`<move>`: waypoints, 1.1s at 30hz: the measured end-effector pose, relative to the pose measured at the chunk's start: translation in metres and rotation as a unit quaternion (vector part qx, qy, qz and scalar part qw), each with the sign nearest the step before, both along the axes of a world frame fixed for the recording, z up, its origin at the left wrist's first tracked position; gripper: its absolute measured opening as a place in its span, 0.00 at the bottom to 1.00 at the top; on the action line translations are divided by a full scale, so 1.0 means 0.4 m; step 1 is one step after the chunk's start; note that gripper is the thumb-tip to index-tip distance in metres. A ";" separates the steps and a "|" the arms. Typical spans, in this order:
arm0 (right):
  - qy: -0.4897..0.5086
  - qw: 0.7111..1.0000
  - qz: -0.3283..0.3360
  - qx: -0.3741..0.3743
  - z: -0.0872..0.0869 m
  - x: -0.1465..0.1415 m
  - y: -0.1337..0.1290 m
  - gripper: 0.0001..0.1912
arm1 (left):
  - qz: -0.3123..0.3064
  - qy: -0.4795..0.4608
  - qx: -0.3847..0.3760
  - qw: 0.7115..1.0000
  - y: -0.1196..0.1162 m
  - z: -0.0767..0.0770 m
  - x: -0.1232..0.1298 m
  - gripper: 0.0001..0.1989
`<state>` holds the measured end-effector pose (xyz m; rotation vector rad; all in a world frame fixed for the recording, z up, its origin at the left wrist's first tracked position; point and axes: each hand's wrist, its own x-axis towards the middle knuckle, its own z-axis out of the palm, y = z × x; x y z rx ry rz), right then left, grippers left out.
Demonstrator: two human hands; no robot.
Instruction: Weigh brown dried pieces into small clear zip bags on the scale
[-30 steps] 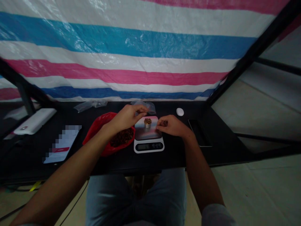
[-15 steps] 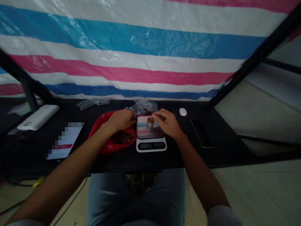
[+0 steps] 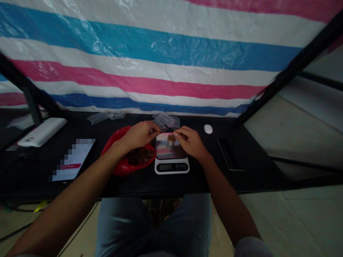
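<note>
A small metallic cup heaped with brown bits stands on the shiny plate of a white kitchen scale. My right hand is closed in a pinch at the cup's right rim; whatever its fingertips hold is too small to make out. My left hand reaches over a red bag, its thumb and forefinger pinched together by the scale's far left corner. What that pinch holds does not show. Dark brown dried pieces fill the mouth of the bag. Digits on the scale's display are unreadable.
Clear plastic bags lie behind the scale, with more clear plastic farther left. A white oval case and a dark phone lie right. On the left are a tablet-like screen and a white device.
My left hand has shifted slightly right and away from me, from over the bag to the scale's corner. My right hand stays almost in place beside the cup.
</note>
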<state>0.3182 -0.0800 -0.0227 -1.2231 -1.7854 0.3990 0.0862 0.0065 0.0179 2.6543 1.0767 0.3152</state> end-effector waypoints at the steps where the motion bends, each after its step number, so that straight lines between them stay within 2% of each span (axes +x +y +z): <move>1: 0.002 1.000 -0.001 -0.002 0.001 0.001 0.000 0.10 | -0.015 -0.032 -0.003 0.999 -0.007 0.007 0.006 0.14; 6: 0.012 1.000 -0.012 -0.009 0.005 0.006 -0.002 0.10 | -0.083 -0.129 -0.003 0.988 -0.051 0.035 0.047 0.13; 11: 0.017 1.000 -0.016 -0.012 0.003 0.010 -0.002 0.10 | -0.104 -0.110 0.004 0.989 -0.062 0.028 0.071 0.13; 16: 0.024 1.000 -0.008 0.003 0.002 0.014 -0.001 0.11 | -0.110 -0.128 -0.014 0.985 -0.055 0.023 0.065 0.14; 22: 0.028 0.999 -0.041 0.007 0.003 0.022 -0.001 0.14 | -0.063 -0.145 -0.002 0.987 0.005 0.040 0.026 0.15; 24: 0.035 0.998 -0.051 0.009 0.001 0.025 0.001 0.14 | -0.071 -0.108 -0.012 0.992 0.042 0.040 0.005 0.18; 27: 0.042 0.997 -0.057 0.009 -0.004 0.029 0.005 0.14 | -0.106 -0.023 -0.056 0.992 0.088 0.028 -0.028 0.29; 30: 0.047 0.997 -0.062 0.001 -0.007 0.030 0.010 0.14 | -0.076 0.029 -0.081 0.993 0.108 0.010 -0.052 0.33; 31: 0.049 0.997 -0.064 0.000 -0.008 0.030 0.011 0.14 | -0.065 0.029 -0.078 0.994 0.110 0.004 -0.056 0.33; 33: 0.050 0.997 -0.065 -0.003 -0.009 0.030 0.011 0.15 | -0.042 -0.030 -0.048 0.998 0.112 -0.002 -0.056 0.29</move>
